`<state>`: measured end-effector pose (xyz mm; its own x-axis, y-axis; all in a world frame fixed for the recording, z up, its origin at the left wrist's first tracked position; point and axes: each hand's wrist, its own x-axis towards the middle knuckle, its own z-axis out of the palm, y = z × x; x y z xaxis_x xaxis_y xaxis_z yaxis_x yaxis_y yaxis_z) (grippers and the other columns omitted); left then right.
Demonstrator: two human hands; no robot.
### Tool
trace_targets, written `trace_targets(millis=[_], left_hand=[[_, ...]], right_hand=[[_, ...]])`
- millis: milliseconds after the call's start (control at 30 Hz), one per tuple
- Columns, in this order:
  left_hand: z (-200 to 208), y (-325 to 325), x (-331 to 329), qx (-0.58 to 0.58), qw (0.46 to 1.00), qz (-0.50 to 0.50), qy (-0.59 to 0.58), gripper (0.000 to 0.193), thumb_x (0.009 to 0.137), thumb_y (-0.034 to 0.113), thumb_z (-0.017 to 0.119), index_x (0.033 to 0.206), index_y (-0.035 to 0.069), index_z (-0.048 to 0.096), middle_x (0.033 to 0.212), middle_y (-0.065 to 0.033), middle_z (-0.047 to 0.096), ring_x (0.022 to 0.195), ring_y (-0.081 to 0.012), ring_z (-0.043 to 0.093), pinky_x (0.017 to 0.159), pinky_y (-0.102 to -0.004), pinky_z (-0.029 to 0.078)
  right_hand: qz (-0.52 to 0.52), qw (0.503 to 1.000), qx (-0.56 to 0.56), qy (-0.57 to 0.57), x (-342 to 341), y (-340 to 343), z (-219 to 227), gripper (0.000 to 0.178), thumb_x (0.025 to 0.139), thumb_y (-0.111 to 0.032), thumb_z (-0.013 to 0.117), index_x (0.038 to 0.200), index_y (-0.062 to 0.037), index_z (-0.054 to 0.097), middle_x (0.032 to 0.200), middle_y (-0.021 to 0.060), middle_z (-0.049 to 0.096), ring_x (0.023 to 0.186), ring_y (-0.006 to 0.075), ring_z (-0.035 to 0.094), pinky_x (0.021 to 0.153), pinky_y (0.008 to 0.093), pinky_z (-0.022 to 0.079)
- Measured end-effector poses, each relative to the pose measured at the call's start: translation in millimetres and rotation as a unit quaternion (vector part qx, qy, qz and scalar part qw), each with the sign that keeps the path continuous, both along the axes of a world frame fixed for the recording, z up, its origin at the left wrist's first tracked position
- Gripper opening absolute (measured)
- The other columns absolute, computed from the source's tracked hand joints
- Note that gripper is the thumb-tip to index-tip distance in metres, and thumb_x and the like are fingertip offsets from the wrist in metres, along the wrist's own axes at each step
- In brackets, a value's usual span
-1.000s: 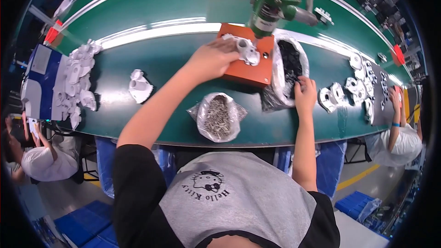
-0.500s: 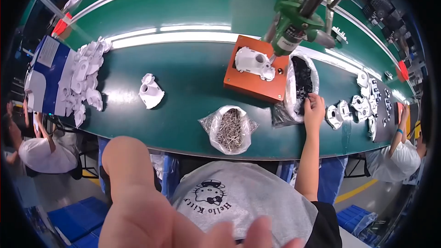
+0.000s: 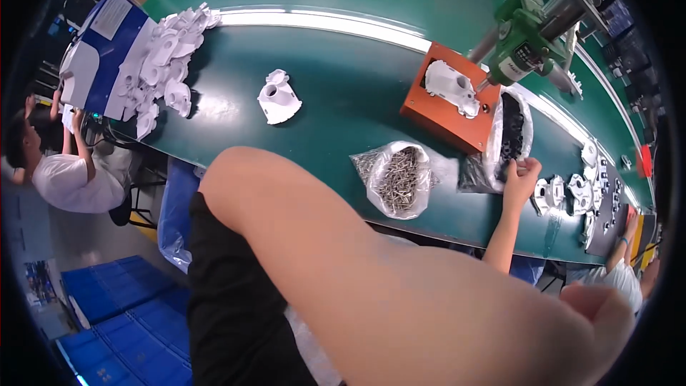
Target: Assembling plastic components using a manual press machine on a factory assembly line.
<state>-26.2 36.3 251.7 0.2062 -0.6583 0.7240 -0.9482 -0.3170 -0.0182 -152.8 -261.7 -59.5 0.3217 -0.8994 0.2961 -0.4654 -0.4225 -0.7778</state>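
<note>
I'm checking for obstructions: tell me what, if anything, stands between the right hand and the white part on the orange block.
The plastic bag of black pieces lies between the right hand and the white part, just right of the orange block.

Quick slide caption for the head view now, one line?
Right hand at an open bag of black parts, left forearm across the foreground, white housing on an orange block.

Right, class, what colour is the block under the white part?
The block is orange, clearest in the head view.
</note>
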Motion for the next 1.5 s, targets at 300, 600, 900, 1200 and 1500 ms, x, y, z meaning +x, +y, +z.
trace_targets(millis=[300, 600, 900, 1200, 1500], left_hand=[[-18, 12, -27, -0.087, 0.995, -0.005, -0.058, 0.032, 0.088, 0.041, 0.048, 0.068, 0.02, 0.063, 0.07, 0.006, 0.06, 0.068, -0.0126, 0.052, 0.058, -0.0158, 0.041], [-45, 75, -23, -0.203, 0.951, -0.231, -0.033, 0.027, 0.087, 0.016, 0.052, 0.062, 0.012, 0.059, 0.055, 0.0052, 0.049, 0.066, -0.0022, 0.055, 0.052, -0.0118, 0.036], [-23, 92, -71, -0.122, 0.991, -0.056, -0.005, 0.013, 0.09, 0.018, 0.054, 0.083, 0.007, 0.057, 0.08, 0.0001, 0.058, 0.07, -0.0046, 0.06, 0.057, -0.0134, 0.04], [-28, 81, -101, -0.064, 0.987, -0.124, 0.075, 0.026, 0.091, 0.02, 0.055, 0.111, 0.003, 0.055, 0.107, -0.0037, 0.063, 0.07, -0.0068, 0.062, 0.061, -0.0152, 0.043], [-82, 34, 33, -0.045, 0.978, -0.178, 0.096, 0.03, 0.064, -0.007, 0.052, 0.087, 0.0, 0.071, 0.085, -0.0125, 0.07, 0.076, -0.0259, 0.066, 0.067, -0.0354, 0.047]], right_hand=[[0.01, 0.991, -0.117, 0.072, -9, -18, -23, 0.017, 0.073, -0.008, 0.071, 0.086, -0.0013, 0.062, 0.084, 0.011, 0.057, 0.075, 0.0255, 0.058, 0.071, 0.0363, 0.047], [0.033, 0.996, -0.083, 0.03, -3, 14, 7, 0.012, 0.077, -0.006, 0.067, 0.088, -0.0011, 0.066, 0.085, 0.0105, 0.057, 0.066, 0.0219, 0.057, 0.064, 0.0317, 0.046], [0.057, 0.99, -0.115, -0.066, 0, 5, 49, 0.015, 0.084, -0.01, 0.068, 0.094, 0.0005, 0.07, 0.086, 0.0091, 0.069, 0.078, 0.0124, 0.062, 0.076, 0.0269, 0.048], [0.234, 0.941, -0.238, -0.056, 110, 36, 79, 0.015, 0.078, -0.015, 0.07, 0.087, -0.0045, 0.072, 0.078, 0.014, 0.068, 0.07, 0.0268, 0.064, 0.067, 0.033, 0.049], [0.233, 0.929, -0.286, -0.03, 118, 25, 58, 0.012, 0.075, -0.015, 0.069, 0.081, -0.0044, 0.071, 0.079, 0.0091, 0.067, 0.073, 0.0265, 0.062, 0.07, 0.0359, 0.046]])
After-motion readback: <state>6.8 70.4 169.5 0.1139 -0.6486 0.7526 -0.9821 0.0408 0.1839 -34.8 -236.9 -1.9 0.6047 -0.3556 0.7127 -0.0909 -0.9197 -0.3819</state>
